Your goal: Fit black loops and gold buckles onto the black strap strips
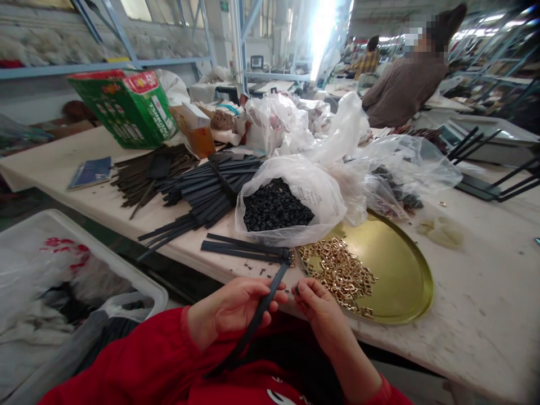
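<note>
My left hand (230,306) is closed around a dark strap (257,320), which slants from above my fingers down toward my lap. Close to it, my right hand (320,309) pinches a small dark piece (296,290), mostly hidden by the fingertips; it looks like a strap loop. Just beyond my hands lie several dark straps (240,251) with a gold buckle (292,257) at their right end. Many gold buckles (337,270) are heaped on a round gold tray (407,270) to the right. Small black loops (278,208) fill an open plastic bag (327,202) behind.
Bundles of dark straps (206,185) spread across the table (476,292) at left, near a blue booklet (90,172) and a green box (126,109). More plastic bags (287,121) stand behind. A white bin (156,292) is at lower left. Another person (409,84) is beyond the table.
</note>
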A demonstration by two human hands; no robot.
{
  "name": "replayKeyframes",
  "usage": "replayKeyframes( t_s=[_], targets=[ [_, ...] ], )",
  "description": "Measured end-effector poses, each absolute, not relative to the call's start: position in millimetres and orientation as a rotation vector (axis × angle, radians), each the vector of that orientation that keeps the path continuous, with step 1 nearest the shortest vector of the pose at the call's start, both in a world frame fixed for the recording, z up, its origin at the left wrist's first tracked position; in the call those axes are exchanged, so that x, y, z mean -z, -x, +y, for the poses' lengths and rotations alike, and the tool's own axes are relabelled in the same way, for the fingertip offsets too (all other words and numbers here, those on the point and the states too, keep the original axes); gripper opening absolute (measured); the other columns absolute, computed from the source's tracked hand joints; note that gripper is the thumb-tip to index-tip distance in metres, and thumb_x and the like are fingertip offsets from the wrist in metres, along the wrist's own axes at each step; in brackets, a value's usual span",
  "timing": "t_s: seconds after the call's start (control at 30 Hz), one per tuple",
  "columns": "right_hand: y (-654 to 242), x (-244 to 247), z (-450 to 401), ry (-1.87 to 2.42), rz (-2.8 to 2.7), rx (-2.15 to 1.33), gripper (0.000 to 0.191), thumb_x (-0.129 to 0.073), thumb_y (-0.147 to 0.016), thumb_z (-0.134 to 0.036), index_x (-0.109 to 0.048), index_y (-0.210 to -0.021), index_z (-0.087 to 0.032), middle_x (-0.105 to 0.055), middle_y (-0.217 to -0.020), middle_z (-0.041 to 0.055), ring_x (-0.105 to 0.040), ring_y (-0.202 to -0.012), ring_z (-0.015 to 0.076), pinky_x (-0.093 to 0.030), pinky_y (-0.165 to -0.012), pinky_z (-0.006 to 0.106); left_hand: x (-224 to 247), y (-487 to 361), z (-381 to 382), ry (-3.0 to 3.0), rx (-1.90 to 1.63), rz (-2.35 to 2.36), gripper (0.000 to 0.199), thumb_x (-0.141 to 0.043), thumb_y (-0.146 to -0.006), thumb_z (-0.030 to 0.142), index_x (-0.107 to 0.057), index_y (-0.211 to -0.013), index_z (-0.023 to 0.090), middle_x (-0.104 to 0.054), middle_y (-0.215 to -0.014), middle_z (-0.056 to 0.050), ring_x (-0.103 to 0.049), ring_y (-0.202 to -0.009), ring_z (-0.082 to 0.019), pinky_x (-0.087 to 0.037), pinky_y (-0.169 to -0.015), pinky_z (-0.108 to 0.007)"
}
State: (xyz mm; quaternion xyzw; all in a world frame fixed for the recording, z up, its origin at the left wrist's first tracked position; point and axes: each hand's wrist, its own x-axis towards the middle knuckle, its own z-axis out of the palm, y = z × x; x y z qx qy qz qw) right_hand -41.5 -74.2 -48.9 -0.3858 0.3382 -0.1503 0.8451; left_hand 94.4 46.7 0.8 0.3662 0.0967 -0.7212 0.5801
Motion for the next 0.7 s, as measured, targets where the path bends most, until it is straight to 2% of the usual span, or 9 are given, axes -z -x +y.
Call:
replayKeyframes(
  t_s=[0.13,0.3,0.37,0.47,0.53,0.63,0.7],
  targets=[
    [42,48,-71,0.788,0.695,0.316,0.029,-0.077,-0.063,-0.031,-0.052,-0.064,-0.017,-0.055,-0.057,-0.0063,-0.042,-0.050,0.0041,-0.035,-0.048,0.014,4,-94,48,-0.820,1.706,0.190,0.022,-0.053,-0.079,0.005,-0.058,-0.101,0.008,-0.062,-0.083,-0.006,-0.057,-0.058,-0.009,-0.047,-0.049,-0.018],
    [45,46,-69,0.704,0.685,0.303,0.029,-0.078,-0.062,-0.027,-0.050,-0.064,-0.017,-0.058,-0.061,-0.0055,-0.051,-0.056,0.0061,-0.042,-0.055,0.016,-1,-90,50,-0.853,1.690,0.192,0.022,-0.054,-0.079,0.007,-0.057,-0.101,0.008,-0.062,-0.083,-0.006,-0.057,-0.058,-0.009,-0.045,-0.047,-0.017],
    [47,46,-68,0.669,0.714,0.310,0.029,-0.079,-0.059,-0.026,-0.054,-0.073,-0.018,-0.061,-0.065,-0.0048,-0.056,-0.059,0.0077,-0.046,-0.059,0.018,-4,-88,50,-0.874,1.687,0.194,0.022,-0.054,-0.079,0.008,-0.057,-0.101,0.008,-0.061,-0.082,-0.006,-0.056,-0.057,-0.009,-0.043,-0.046,-0.016],
    [51,46,-68,0.643,0.723,0.317,0.040,-0.079,-0.059,-0.027,-0.059,-0.093,-0.020,-0.066,-0.073,-0.0026,-0.060,-0.063,0.0093,-0.049,-0.065,0.022,-6,-85,51,-0.916,1.678,0.162,0.023,-0.056,-0.079,0.011,-0.058,-0.102,0.009,-0.061,-0.083,-0.006,-0.054,-0.058,-0.008,-0.040,-0.046,-0.015],
    [53,45,-67,0.639,0.703,0.315,0.043,-0.078,-0.060,-0.027,-0.060,-0.098,-0.019,-0.068,-0.078,0.0000,-0.062,-0.066,0.0103,-0.050,-0.068,0.023,-6,-82,53,-0.986,1.660,0.094,0.025,-0.059,-0.079,0.017,-0.059,-0.104,0.011,-0.061,-0.084,-0.006,-0.052,-0.057,-0.008,-0.037,-0.045,-0.014],
    [54,41,-66,0.636,0.720,0.326,0.037,-0.080,-0.057,-0.024,-0.064,-0.089,-0.017,-0.069,-0.079,0.0021,-0.062,-0.067,0.0114,-0.051,-0.069,0.024,-6,-77,55,-1.148,1.547,-0.144,0.028,-0.061,-0.079,0.025,-0.062,-0.104,0.011,-0.062,-0.079,-0.005,-0.048,-0.056,-0.008,-0.034,-0.046,-0.015],
    [54,38,-65,0.626,0.748,0.337,0.034,-0.081,-0.053,-0.023,-0.065,-0.083,-0.017,-0.069,-0.076,0.0018,-0.062,-0.065,0.0114,-0.051,-0.066,0.024,-7,-75,56,-1.223,1.452,-0.324,0.030,-0.062,-0.078,0.026,-0.064,-0.104,0.011,-0.063,-0.078,-0.004,-0.049,-0.060,-0.009,-0.037,-0.053,-0.017]
  ],
)
